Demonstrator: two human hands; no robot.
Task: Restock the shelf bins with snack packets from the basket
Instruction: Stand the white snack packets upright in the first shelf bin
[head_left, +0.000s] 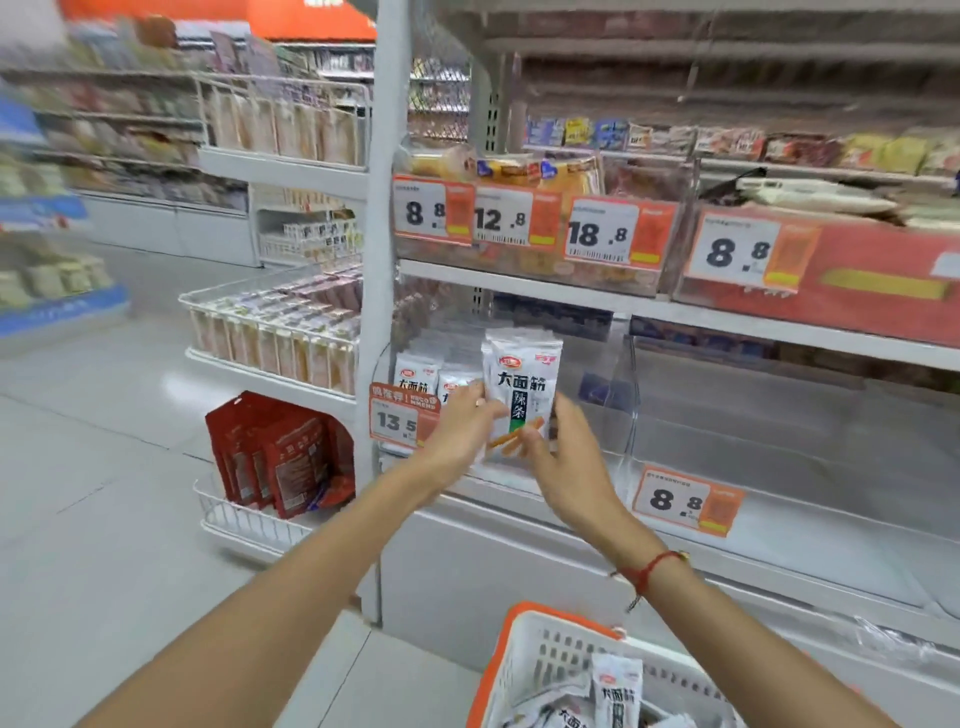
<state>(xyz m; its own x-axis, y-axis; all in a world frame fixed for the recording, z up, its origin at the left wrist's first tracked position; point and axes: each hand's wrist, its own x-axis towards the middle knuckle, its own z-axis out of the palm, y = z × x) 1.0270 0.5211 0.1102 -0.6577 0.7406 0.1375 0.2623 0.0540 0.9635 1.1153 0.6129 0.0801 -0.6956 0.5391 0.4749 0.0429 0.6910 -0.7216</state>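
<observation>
**Both hands hold a snack packet upright at the clear shelf bin**

A white snack packet (522, 395) with black characters and a green strip stands upright between the two hands, in front of a clear plastic bin (602, 395) on the lower shelf. The left hand (460, 431) grips the packet's left edge, fingers curled onto its face. The right hand (563, 452) holds the lower right corner, thumb on the front and fingers behind; a red cord bracelet (649, 569) circles that wrist.

Just beyond the left hand, more matching white packets (415, 376) already stand in the bin's left part, behind an orange price tag reading 13.5 (397, 418). To the right of the right hand, the bin looks bare, and a tag reading 8.8 (683, 501) hangs on the shelf edge below it.

Below the right forearm, an orange-rimmed white basket (524, 654) holds further packets of the same kind (615, 691). Left of the left arm, red pouches (288, 460) sit in a wire rack.
</observation>
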